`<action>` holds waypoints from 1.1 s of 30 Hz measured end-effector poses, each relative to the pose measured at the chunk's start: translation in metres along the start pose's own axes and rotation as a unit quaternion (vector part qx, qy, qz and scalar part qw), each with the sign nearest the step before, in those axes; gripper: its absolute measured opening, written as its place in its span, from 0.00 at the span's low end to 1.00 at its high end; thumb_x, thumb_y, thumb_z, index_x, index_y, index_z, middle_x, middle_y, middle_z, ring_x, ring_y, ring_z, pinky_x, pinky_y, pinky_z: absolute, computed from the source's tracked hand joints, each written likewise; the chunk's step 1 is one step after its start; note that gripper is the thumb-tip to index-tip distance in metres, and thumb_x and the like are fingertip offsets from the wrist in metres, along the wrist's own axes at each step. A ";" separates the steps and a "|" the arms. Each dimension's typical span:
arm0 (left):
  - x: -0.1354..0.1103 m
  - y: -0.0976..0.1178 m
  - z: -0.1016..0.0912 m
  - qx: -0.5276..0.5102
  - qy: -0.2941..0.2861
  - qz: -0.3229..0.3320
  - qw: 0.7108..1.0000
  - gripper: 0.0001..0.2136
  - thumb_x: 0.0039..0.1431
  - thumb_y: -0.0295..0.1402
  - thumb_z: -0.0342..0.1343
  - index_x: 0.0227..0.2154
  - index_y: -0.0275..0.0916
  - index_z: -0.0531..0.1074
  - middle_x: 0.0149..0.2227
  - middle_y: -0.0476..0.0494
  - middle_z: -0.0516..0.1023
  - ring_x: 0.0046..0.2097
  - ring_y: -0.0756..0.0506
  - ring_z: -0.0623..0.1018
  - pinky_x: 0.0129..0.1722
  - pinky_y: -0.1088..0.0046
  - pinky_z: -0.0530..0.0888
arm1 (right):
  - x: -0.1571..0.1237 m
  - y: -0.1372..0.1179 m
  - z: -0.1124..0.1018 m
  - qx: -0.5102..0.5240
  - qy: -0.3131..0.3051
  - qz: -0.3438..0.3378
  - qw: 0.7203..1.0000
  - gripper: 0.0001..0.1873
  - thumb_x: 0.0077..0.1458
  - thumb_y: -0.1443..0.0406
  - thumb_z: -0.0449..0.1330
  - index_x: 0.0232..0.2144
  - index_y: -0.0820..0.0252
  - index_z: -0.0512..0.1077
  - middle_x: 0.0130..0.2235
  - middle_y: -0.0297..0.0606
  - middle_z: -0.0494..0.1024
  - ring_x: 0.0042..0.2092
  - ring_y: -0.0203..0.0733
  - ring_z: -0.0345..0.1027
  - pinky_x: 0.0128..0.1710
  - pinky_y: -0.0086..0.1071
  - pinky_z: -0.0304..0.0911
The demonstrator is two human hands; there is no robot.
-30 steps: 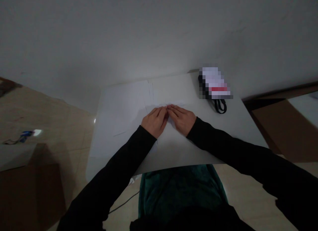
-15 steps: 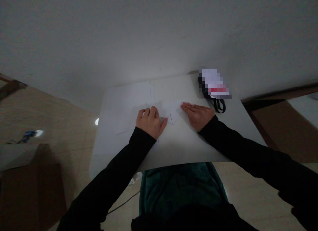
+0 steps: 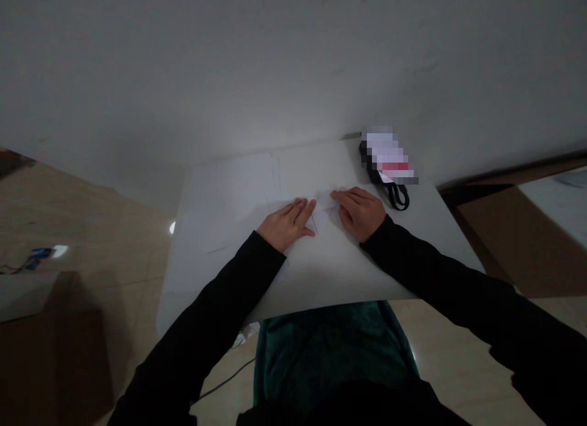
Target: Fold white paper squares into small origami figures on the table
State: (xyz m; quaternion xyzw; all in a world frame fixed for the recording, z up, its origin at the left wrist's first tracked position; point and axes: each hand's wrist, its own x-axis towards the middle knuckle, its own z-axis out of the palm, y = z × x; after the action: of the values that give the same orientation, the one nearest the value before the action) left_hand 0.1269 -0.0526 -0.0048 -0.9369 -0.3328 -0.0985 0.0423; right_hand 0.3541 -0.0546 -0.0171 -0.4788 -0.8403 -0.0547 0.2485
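A small folded white paper (image 3: 324, 217) lies on the white table, partly covered by my hands. My left hand (image 3: 285, 224) rests flat over its left part, fingers stretched out and thumb apart. At its right end, my right hand (image 3: 360, 211) has its fingers bunched on the upper edge, the index finger reaching furthest and the thumb bent below. A dark crease or edge line shows beside my left fingertips. White paper sheets (image 3: 224, 200) lie under and left of my left hand.
A black item with a strap and a blurred-out white and red top (image 3: 389, 157) lies at the table's back right. Behind the table (image 3: 330, 279) rises a grey wall (image 3: 275, 65). Cardboard boxes (image 3: 518, 242) stand right and left, and a cable (image 3: 229, 377) runs across the floor.
My left hand has straightened its curled fingers and laid them flat further over the folded paper. My right fingers have drawn together, with the thumb bending in. The view has shifted slightly.
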 end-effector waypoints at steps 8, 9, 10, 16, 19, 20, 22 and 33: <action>0.003 -0.001 -0.003 -0.058 0.057 0.093 0.992 0.19 0.64 0.32 0.48 0.55 0.30 0.63 0.55 0.30 0.70 0.58 0.42 0.69 0.57 0.63 0.70 | 0.001 -0.002 -0.002 0.013 -0.008 0.011 1.000 0.24 0.53 0.72 0.49 0.52 0.74 0.67 0.38 0.47 0.80 0.40 0.48 0.69 0.43 0.39 0.67; 0.003 0.000 -0.005 -0.066 0.065 0.102 0.990 0.21 0.63 0.34 0.49 0.56 0.30 0.62 0.56 0.29 0.69 0.58 0.41 0.69 0.56 0.62 0.70 | 0.001 -0.002 -0.003 0.009 -0.005 0.005 1.000 0.23 0.54 0.72 0.48 0.51 0.74 0.68 0.38 0.47 0.80 0.39 0.48 0.69 0.43 0.39 0.67; 0.003 0.000 -0.006 -0.066 0.070 0.108 0.990 0.21 0.63 0.35 0.50 0.57 0.30 0.61 0.57 0.28 0.68 0.58 0.41 0.70 0.56 0.61 0.71 | 0.001 -0.003 -0.003 0.005 -0.002 0.000 1.000 0.22 0.54 0.72 0.48 0.50 0.75 0.69 0.37 0.47 0.80 0.39 0.48 0.69 0.42 0.38 0.67; -0.002 0.000 -0.013 0.006 0.100 0.233 0.967 0.17 0.64 0.24 0.46 0.55 0.36 0.64 0.50 0.39 0.76 0.51 0.47 0.76 0.46 0.73 0.76 | 0.003 -0.003 -0.003 -0.021 0.005 -0.036 0.999 0.19 0.54 0.71 0.49 0.43 0.75 0.73 0.37 0.49 0.80 0.39 0.49 0.70 0.42 0.39 0.65; 0.001 0.004 -0.018 0.024 0.127 0.229 0.965 0.18 0.64 0.25 0.47 0.56 0.36 0.63 0.53 0.37 0.74 0.56 0.45 0.72 0.49 0.70 0.75 | 0.002 -0.003 -0.001 -0.019 -0.002 -0.048 0.999 0.18 0.55 0.69 0.49 0.43 0.74 0.73 0.38 0.50 0.79 0.39 0.49 0.70 0.41 0.39 0.65; 0.002 0.005 -0.019 0.028 0.132 0.202 0.970 0.18 0.64 0.25 0.47 0.57 0.38 0.62 0.55 0.37 0.72 0.58 0.44 0.70 0.51 0.67 0.74 | 0.002 -0.003 -0.001 -0.015 -0.005 -0.052 0.999 0.17 0.56 0.69 0.49 0.42 0.73 0.73 0.38 0.50 0.79 0.39 0.48 0.70 0.42 0.39 0.65; 0.005 0.004 -0.020 0.036 0.141 0.120 0.982 0.20 0.63 0.24 0.47 0.58 0.39 0.61 0.57 0.36 0.69 0.59 0.43 0.69 0.53 0.62 0.72 | 0.001 -0.004 0.000 -0.005 -0.012 -0.060 0.998 0.16 0.56 0.69 0.49 0.42 0.70 0.73 0.38 0.49 0.79 0.39 0.47 0.70 0.42 0.39 0.64; 0.012 0.017 -0.014 -0.311 0.434 -0.304 0.789 0.10 0.58 0.37 0.57 0.36 0.36 0.77 0.34 0.44 0.82 0.35 0.47 0.81 0.38 0.72 0.77 | 0.028 -0.029 -0.004 0.412 0.193 0.145 0.878 0.38 0.54 0.53 0.58 0.61 0.52 0.46 0.62 0.51 0.57 0.59 0.49 0.59 0.48 0.46 0.67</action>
State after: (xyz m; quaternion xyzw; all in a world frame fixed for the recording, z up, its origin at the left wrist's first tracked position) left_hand 0.1447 -0.0600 0.0115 -0.6085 -0.4983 -0.6008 -0.1431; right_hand 0.3202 -0.0496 0.0039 -0.4296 -0.6431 0.2422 0.5859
